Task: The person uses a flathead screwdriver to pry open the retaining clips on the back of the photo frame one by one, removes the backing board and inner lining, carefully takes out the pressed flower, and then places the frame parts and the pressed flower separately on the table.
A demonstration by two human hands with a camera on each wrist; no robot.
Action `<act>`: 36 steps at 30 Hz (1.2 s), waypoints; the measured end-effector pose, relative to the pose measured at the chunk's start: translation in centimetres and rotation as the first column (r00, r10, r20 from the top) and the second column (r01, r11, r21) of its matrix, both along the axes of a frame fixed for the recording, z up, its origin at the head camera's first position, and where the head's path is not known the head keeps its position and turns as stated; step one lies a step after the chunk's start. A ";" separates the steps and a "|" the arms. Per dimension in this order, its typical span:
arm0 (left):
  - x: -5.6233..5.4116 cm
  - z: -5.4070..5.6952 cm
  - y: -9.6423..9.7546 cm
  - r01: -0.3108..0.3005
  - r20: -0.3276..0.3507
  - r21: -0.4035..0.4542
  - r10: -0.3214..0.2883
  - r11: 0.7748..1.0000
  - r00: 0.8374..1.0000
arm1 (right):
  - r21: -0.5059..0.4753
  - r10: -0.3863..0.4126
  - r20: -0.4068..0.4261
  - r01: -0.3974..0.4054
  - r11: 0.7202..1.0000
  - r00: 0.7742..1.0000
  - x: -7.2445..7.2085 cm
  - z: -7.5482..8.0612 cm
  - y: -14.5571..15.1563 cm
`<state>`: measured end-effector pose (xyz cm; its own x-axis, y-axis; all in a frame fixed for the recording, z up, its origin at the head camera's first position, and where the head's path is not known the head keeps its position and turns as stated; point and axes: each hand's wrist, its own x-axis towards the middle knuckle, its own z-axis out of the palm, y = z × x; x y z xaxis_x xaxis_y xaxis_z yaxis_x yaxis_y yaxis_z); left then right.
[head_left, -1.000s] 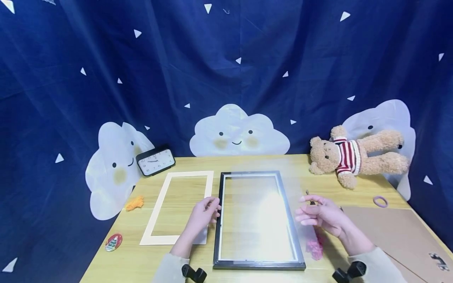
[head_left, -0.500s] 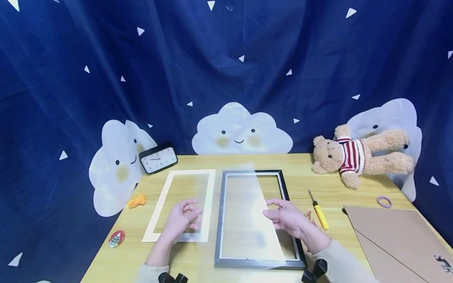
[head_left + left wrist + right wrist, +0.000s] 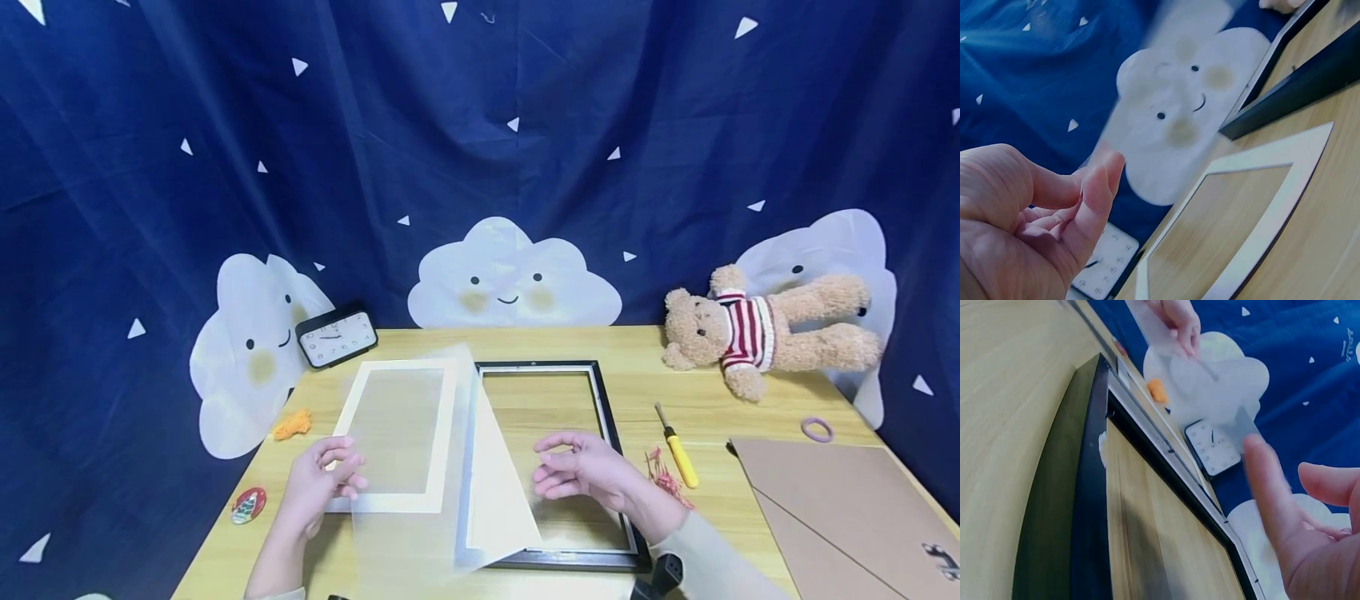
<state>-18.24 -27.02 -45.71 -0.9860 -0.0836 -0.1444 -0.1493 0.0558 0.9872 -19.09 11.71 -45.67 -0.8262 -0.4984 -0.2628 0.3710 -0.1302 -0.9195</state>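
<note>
My left hand (image 3: 318,482) pinches a clear, hazy plastic sheet (image 3: 405,537) by its left edge, between thumb and fingers. The sheet hangs tilted over a white mat board (image 3: 1297,150) with a cut-out window, and its right part overlaps a black picture frame (image 3: 555,560). Above the frame's right half, my right hand (image 3: 588,475) is held with thumb and fingers apart and nothing between them. In the right wrist view, the sheet lies beyond the right index fingertip. The frame lies flat, with bare wood showing through its opening.
Right of the frame lie a yellow-handled screwdriver (image 3: 680,457), red-pink strands (image 3: 666,481), a brown board (image 3: 840,500) and a purple ring (image 3: 816,430). A teddy bear (image 3: 750,329) and a clock (image 3: 336,337) sit at the back. Orange yarn (image 3: 292,425) and a round badge (image 3: 248,506) lie left.
The sheet has moved left off most of the frame to over the mat board. My left hand has travelled left with it; the right hand came left over the frame and lost contact with the sheet.
</note>
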 end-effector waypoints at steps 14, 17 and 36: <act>-1.0 0.2 3.3 0.038 -0.048 0.093 -0.033 0.995 0.998 | 0.023 0.047 -0.071 -0.046 0.999 0.996 1.1 0.0 1.6; -1.4 0.1 2.9 0.039 -0.058 0.075 -0.034 0.996 0.998 | -0.001 0.059 -0.063 -0.059 0.998 0.996 1.1 -0.1 2.2; 2.0 -2.2 -7.3 -0.104 0.041 -0.025 0.105 0.994 0.994 | -0.095 -0.017 -0.044 0.012 0.995 0.999 0.5 0.1 8.9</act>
